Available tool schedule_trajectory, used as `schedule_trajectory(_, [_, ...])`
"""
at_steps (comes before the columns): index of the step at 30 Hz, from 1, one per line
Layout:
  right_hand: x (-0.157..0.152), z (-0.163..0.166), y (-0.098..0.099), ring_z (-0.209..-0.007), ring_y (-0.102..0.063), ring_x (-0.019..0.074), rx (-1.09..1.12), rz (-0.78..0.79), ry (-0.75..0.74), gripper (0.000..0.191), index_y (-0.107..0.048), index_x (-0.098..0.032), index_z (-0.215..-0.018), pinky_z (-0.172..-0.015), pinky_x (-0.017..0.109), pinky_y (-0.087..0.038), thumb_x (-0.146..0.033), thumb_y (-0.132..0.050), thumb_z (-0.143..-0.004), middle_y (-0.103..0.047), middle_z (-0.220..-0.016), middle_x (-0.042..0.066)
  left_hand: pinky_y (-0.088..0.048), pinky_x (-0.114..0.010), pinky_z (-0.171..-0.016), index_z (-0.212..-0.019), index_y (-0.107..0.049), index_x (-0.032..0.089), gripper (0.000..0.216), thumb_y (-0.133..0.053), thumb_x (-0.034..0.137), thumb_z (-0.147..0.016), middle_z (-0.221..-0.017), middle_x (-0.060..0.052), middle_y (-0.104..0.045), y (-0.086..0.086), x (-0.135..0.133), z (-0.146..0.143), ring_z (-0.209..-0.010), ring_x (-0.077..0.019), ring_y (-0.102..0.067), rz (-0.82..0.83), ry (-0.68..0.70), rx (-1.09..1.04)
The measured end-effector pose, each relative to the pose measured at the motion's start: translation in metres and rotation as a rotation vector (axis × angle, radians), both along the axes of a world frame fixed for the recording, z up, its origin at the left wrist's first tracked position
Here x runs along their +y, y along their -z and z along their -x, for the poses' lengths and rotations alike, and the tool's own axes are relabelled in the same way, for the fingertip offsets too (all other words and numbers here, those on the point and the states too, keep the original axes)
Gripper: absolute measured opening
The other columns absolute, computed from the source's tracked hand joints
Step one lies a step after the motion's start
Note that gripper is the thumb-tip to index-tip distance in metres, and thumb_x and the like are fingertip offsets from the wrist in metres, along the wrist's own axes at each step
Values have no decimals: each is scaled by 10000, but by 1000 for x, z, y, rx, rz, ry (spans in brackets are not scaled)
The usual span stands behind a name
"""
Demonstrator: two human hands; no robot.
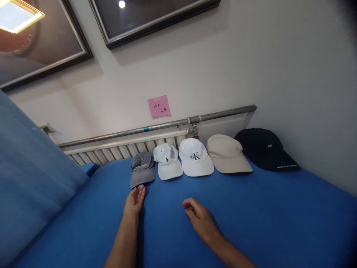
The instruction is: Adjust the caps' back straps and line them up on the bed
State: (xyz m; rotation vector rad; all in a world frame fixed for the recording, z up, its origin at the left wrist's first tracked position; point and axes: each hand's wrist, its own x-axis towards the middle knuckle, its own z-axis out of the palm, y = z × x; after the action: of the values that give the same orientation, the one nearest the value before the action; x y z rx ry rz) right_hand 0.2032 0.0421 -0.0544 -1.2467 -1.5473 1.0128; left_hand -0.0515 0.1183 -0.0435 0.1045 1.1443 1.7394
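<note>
Several caps stand in a row at the back of a blue-covered surface (173, 230). My left hand (135, 199) is palm up with its fingers out, the tips at the front edge of the grey cap's brim (142, 169); I cannot tell whether they touch it. To its right are a white cap with a small dark emblem (168, 162), a white cap with dark letters (196, 157), a beige cap (228, 154) and a black cap (264, 149). Over the blue cover, my right hand (201, 219) holds nothing, fingers loosely bent and thumb apart.
Behind the caps run a white radiator (111, 152) and a metal pipe (161, 125) along the wall. A pink note (158, 107) is stuck above the pipe. On the left hangs a blue curtain (30, 178). Framed pictures (156, 22) are on the wall.
</note>
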Motion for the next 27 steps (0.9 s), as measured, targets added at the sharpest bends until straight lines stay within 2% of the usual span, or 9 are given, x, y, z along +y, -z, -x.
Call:
schedule_trajectory(2, [0,0,0,-726,-591,152,28,16,8,181,-606,-233,-816,-636,244,-450,-148,-456,-759,-628,-768,4,-565,-236,-684,-785,-580,114,169,-493,-6,-865,-727,-40,-656,3,-22,-21,-683,-113,-665,-49,32,56])
schedule_trajectory(4, [-2,-1,1,-683,-580,144,39,26,9,186,-609,-232,-812,-609,237,-444,-148,-452,-760,-620,-744,-1,-560,-237,-707,-822,-599,134,171,-541,-26,-811,-738,-38,-673,8,-47,-45,-686,-113,-672,-100,79,115])
schedule_trajectory(7, [-11,-8,2,-649,-566,131,45,14,10,195,-611,-224,-817,-597,228,-441,-140,-442,-768,-617,-737,-1,-553,-266,-695,-869,-625,129,149,-644,39,-752,-779,-63,-690,13,-83,-77,-692,-135,-669,-146,221,209])
schedule_trajectory(10, [-25,-20,3,-637,-554,125,44,-4,-10,181,-606,-218,-802,-593,222,-440,-139,-449,-760,-608,-727,-4,-531,-277,-640,-877,-641,132,212,-731,168,-690,-773,-64,-690,16,-103,-102,-651,-149,-644,-156,352,337])
schedule_trajectory(12, [-34,-30,4,-636,-550,125,40,-2,-28,167,-602,-218,-793,-586,218,-441,-151,-453,-758,-597,-717,-7,-495,-258,-589,-845,-638,146,206,-728,208,-671,-727,-40,-673,16,-103,-119,-595,-136,-608,-149,394,436])
schedule_trajectory(16, [-43,-55,3,-616,-547,127,73,38,-5,156,-603,-215,-825,-552,222,-445,-219,-458,-767,-596,-735,-3,-406,-240,-517,-744,-627,161,93,-663,174,-660,-656,-18,-638,17,-82,-157,-538,-133,-555,-164,465,610])
schedule_trajectory(19, [-38,-74,0,-540,-526,118,154,93,105,173,-593,-207,-859,-515,237,-441,-261,-465,-756,-610,-754,8,-414,-251,-589,-705,-635,170,67,-653,150,-644,-659,-11,-631,17,-70,-174,-577,-135,-549,-214,502,710])
schedule_trajectory(23, [-25,-85,-3,-444,-483,103,251,130,244,177,-569,-200,-880,-456,239,-410,-283,-474,-757,-594,-690,0,-416,-247,-568,-743,-628,183,76,-641,221,-678,-688,-13,-627,20,-71,-171,-583,-139,-556,-244,533,749])
schedule_trajectory(27, [-5,-76,-2,-452,-470,101,219,114,241,157,-568,-201,-868,-400,205,-354,-289,-492,-763,-559,-639,-23,-413,-239,-498,-770,-617,180,181,-672,313,-660,-677,-18,-614,21,-72,-155,-550,-143,-558,-238,559,722])
